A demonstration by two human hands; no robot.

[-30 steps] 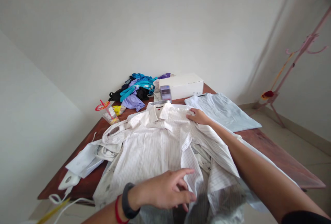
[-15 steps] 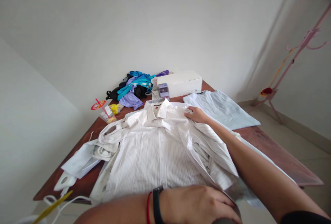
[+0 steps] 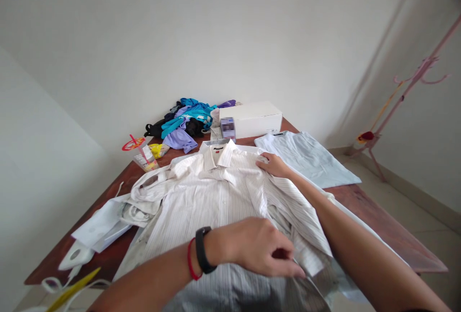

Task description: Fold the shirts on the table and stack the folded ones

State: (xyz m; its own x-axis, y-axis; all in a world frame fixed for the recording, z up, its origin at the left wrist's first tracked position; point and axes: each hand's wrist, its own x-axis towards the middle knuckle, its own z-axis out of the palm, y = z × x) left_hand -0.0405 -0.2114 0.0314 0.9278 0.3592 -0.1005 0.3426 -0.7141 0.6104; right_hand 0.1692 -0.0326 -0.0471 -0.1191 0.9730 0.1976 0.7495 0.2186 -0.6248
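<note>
A white striped shirt [image 3: 216,197] lies spread, collar away from me, on a brown wooden table [image 3: 378,216]. My left hand [image 3: 259,245], with a black band and a red string at the wrist, pinches the shirt's front edge near the hem. My right hand [image 3: 275,164] rests flat on the shirt's right shoulder, pressing the cloth down.
A folded pale blue T-shirt [image 3: 306,156] lies at the right. At the back are a white box [image 3: 252,117], a heap of coloured clothes [image 3: 185,122] and a plastic cup with a red straw [image 3: 142,156]. White papers [image 3: 97,225] lie at the left edge. A pink coat stand [image 3: 406,91] is at the right.
My left hand has gone from the middle of the shirt's front down to the hem and come back up, now pinching the front edge. My right hand has stayed on the shoulder.
</note>
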